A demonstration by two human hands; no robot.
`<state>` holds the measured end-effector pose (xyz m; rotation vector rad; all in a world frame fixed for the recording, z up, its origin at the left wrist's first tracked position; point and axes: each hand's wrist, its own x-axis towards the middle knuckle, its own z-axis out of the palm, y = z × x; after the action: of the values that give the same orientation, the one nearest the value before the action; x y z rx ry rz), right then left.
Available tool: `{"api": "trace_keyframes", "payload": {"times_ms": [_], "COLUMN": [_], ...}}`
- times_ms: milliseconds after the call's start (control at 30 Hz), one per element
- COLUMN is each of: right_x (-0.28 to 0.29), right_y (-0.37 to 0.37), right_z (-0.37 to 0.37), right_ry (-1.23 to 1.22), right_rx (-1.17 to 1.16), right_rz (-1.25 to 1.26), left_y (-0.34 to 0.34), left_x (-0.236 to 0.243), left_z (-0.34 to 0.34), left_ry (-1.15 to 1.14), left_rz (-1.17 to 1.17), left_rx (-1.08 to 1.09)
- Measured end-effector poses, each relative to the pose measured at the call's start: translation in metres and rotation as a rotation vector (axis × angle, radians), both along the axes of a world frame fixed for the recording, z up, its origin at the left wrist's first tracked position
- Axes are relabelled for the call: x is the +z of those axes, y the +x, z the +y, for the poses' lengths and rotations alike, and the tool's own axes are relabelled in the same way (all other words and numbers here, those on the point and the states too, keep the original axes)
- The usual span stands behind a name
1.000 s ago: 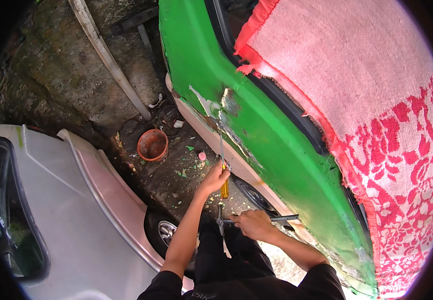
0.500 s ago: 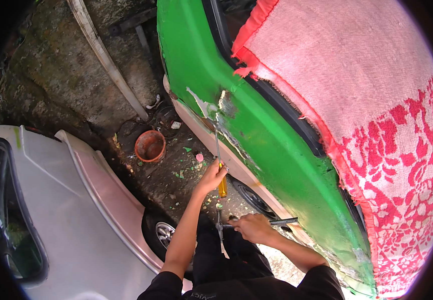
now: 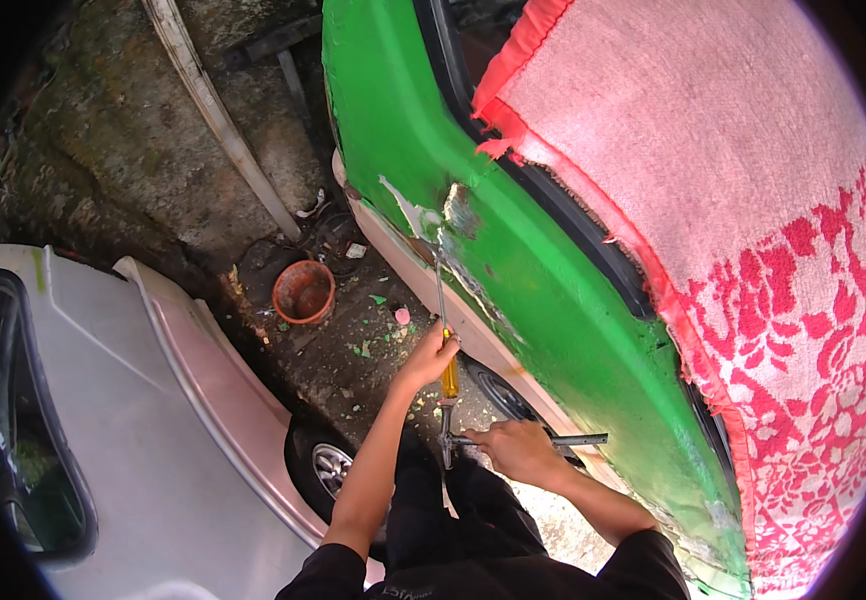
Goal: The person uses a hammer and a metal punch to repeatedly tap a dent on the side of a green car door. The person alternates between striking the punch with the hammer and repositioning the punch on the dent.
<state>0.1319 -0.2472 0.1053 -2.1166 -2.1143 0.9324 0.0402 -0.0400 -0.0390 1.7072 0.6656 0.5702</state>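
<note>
The left hand [image 3: 425,358] has its fingers closed around the yellow handle of a screwdriver [image 3: 451,382]. The thin metal shaft points away from the person, beyond this hand, and its tip is at the torn, peeled place on the side of the green car [image 3: 573,300]. Whether the tip goes into the metal, I cannot tell. The right hand [image 3: 521,450] is nearer to the person and more to the right, and it is wrapped around the handle of a hammer [image 3: 447,432]. The hammer head is just below the left hand, with one face very near to the end of the yellow handle; if they touch, I cannot tell. To the left of the left hand and farther away, a reddish bucket [image 3: 288,300] stands on the dirty ground. A pink and red towel [image 3: 733,220] covers the car, to the right of both hands.
</note>
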Motion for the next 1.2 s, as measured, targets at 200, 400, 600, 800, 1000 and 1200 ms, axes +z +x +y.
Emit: {"api": "trace_keyframes", "payload": {"times_ms": [200, 400, 600, 800, 1000, 1200], "right_x": [-0.008, -0.001, -0.011, -0.008, -0.015, -0.008], "right_y": [-0.004, -0.005, -0.001, 0.002, -0.004, -0.002], "right_z": [-0.006, -0.007, -0.01, 0.003, -0.009, -0.008], "right_ry": [-0.053, -0.11, -0.117, -0.011, -0.064, -0.083], "right_rx": [0.042, 0.009, 0.062, -0.046, -0.009, -0.043], "right_rz": [0.047, 0.081, 0.108, -0.08, 0.056, 0.064], "left_y": [0.003, 0.002, 0.0, 0.007, 0.001, 0.003], "left_x": [-0.003, 0.001, 0.009, 0.019, 0.001, 0.01], "left_z": [0.0, 0.0, 0.0, 0.011, 0.001, -0.006], "left_ry": [-0.107, -0.065, -0.09, -0.088, -0.025, -0.116], "left_rz": [0.009, 0.031, 0.076, 0.075, 0.001, 0.061], "left_rx": [-0.013, -0.011, -0.034, 0.013, 0.008, -0.003]}}
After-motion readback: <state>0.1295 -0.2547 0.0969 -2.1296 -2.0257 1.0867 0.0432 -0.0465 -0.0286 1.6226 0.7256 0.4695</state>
